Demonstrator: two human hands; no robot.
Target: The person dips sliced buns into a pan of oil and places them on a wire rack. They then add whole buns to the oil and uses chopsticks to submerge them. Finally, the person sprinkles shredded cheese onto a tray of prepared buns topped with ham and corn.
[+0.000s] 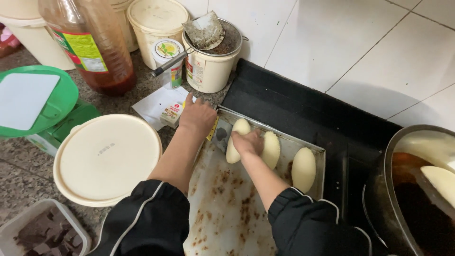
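A greasy metal baking tray [227, 208] lies before me, with three pale oval dough pieces along its far end. My right hand [247, 142] rests on the tray between the leftmost dough piece [235, 142] and the middle dough piece [271, 149], fingers curled against the left one. The third dough piece [304, 169] lies apart at the right. My left hand [197, 115] is stretched past the tray's far left corner, palm down, fingers at a small yellow and red packet [171, 114] on white paper; whether it grips the packet is hidden.
A big cream lidded bucket [106, 159] stands left of the tray, a green scale [42, 106] beyond it. A sauce bottle [92, 45], tubs and a white pot with a scraper [211, 52] line the back. A pan of dark oil [422, 199] with dough sits right.
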